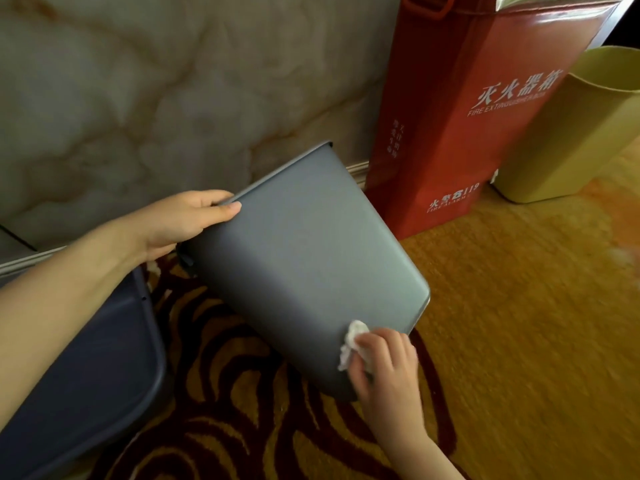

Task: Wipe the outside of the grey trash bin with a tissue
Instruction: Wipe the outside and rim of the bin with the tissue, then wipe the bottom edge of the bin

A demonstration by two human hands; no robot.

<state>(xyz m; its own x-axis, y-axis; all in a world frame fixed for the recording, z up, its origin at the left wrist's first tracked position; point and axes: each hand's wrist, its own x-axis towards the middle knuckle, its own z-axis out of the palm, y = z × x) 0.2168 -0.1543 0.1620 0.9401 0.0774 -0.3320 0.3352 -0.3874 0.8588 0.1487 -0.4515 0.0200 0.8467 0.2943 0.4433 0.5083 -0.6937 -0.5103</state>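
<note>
A person holds a grey bin tipped over on its side, up off the carpet. Its open top points away toward the wall, so I cannot see inside it. Its bottom end points toward the person.

The left hand grips the bin at its rim. The thumb lies flat on the grey side and the other fingers curl over the edge, so the hand is clamped on the bin.

The right hand is low on the bin, near its bottom corner. Its fingers are closed on a white tissue. The tissue is bunched up and pressed against the grey side.

A red box stands by the wall, just behind the bin. White words on it say "FIRE EXTINGUISHER BOX". I cannot see what is in it.

A yellow bin stands upright to the right of the red box, close beside it. I can see a bit of its inside near the top, but not its bottom.

A dark blue thing with a rounded edge lies under the left arm. I cannot tell what it is.

The carpet is yellow with dark red swirls.
</note>
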